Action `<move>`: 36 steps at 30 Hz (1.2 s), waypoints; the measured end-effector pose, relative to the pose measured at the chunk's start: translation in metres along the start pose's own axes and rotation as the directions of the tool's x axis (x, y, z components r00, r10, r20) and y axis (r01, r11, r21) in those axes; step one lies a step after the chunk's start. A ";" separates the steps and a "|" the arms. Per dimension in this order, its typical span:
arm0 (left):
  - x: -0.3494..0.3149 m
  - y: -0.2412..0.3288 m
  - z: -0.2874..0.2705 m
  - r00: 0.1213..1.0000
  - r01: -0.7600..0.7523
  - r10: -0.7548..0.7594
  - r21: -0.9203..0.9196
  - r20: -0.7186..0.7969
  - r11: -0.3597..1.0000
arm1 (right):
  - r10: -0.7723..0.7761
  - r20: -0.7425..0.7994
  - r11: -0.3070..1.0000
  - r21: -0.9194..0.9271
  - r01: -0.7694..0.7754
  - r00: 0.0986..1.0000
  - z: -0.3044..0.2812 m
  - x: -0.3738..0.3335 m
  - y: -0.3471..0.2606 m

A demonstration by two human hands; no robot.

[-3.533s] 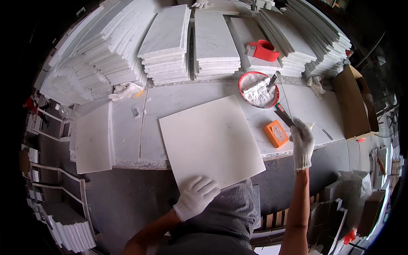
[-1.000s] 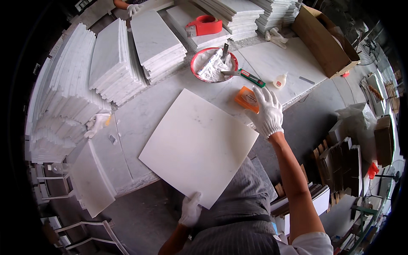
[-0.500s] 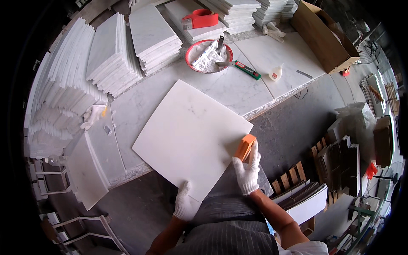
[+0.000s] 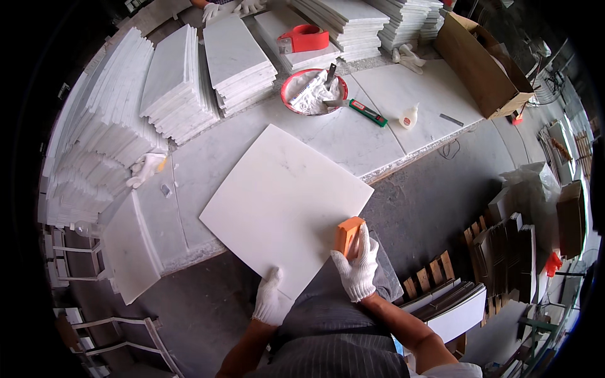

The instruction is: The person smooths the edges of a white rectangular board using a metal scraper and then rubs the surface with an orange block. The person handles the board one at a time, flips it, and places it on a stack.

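A square white marble tile (image 4: 287,201) is tilted corner-up in front of me, its far part over the bench. At its near corner my left hand (image 4: 272,302), in a white knit glove, grips the edge, thumb on top and fingers hidden underneath. My gloved right hand (image 4: 358,268) is closed round an orange sanding block (image 4: 348,235), which lies against the tile's right edge. Beyond the tile stand a red-rimmed bowl (image 4: 291,108) of white paste with a spatula in it, a green-handled scraper (image 4: 367,113) and a small white squeeze bottle (image 4: 409,118).
Stacks of marble tiles (image 4: 183,88) line the bench's far side, with a red tape dispenser (image 4: 309,39) on one. A cardboard box (image 4: 479,69) sits at the far right. Another person's gloved hands (image 4: 249,6) show at the top. Wooden pallets (image 4: 435,271) stand at right.
My right hand has slid the sanding block along the tile's right edge, toward me and to the left. Another person's gloved hands now show more fully at the top.
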State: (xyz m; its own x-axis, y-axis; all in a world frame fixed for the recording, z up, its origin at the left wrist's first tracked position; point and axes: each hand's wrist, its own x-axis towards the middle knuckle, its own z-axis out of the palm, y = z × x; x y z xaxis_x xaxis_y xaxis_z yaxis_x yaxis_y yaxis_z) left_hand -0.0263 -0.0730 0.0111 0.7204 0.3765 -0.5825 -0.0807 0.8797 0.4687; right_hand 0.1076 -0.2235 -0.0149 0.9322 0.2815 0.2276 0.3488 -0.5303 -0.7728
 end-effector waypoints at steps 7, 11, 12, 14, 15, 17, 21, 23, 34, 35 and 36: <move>0.003 0.002 0.000 0.998 0.044 -0.044 -0.017 -0.047 0.999 | 0.374 -0.080 0.925 0.109 -0.365 0.924 -0.010 0.075 0.018; -0.001 -0.001 -0.004 0.992 0.036 -0.044 -0.077 -0.115 0.996 | 0.061 -0.021 0.997 -0.053 -0.063 0.998 0.000 0.031 0.003; -0.002 -0.001 -0.008 0.988 0.035 -0.048 -0.088 -0.149 0.995 | 0.067 -0.024 0.997 -0.036 -0.068 0.997 -0.007 0.048 0.007; -0.003 0.001 -0.006 0.981 0.031 -0.036 -0.031 -0.192 0.999 | 0.319 -0.003 0.948 0.017 -0.319 0.948 -0.021 0.102 0.011; -0.003 0.004 -0.004 0.976 0.032 -0.035 -0.018 -0.215 0.999 | 0.180 -0.029 0.980 -0.082 -0.182 0.983 -0.021 0.127 0.024; -0.002 0.008 0.006 0.960 0.071 -0.066 0.010 -0.271 0.997 | -0.025 -0.034 0.968 -0.252 0.016 0.999 -0.018 0.169 0.037; 0.002 0.012 -0.014 0.973 -0.032 0.038 0.029 -0.226 0.999 | -0.222 0.069 0.867 -0.442 0.230 0.973 -0.014 0.220 0.029; 0.003 0.024 -0.016 0.980 -0.068 0.081 0.073 -0.182 0.995 | -0.385 -0.021 0.778 -0.544 0.313 0.922 -0.017 0.216 0.018; 0.011 0.054 -0.018 0.966 0.013 0.045 0.224 -0.254 0.975 | -0.691 0.608 0.662 0.313 0.681 0.392 -0.022 0.048 -0.041; 0.011 0.049 -0.022 0.955 0.024 0.032 0.183 -0.296 0.983 | -0.671 0.615 0.702 0.350 0.620 0.413 -0.028 0.043 -0.037; 0.014 0.048 -0.027 0.953 0.020 0.037 0.183 -0.302 0.983 | -0.649 0.625 0.739 0.382 0.554 0.435 -0.033 0.042 -0.034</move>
State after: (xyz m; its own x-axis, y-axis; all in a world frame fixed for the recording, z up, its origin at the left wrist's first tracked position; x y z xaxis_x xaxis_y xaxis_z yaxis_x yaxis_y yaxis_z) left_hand -0.0385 -0.0181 0.0078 0.4753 0.4788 -0.7381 0.0615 0.8188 0.5707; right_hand 0.1383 -0.2197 0.0404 0.1186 0.9659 0.2302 0.7377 0.0695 -0.6716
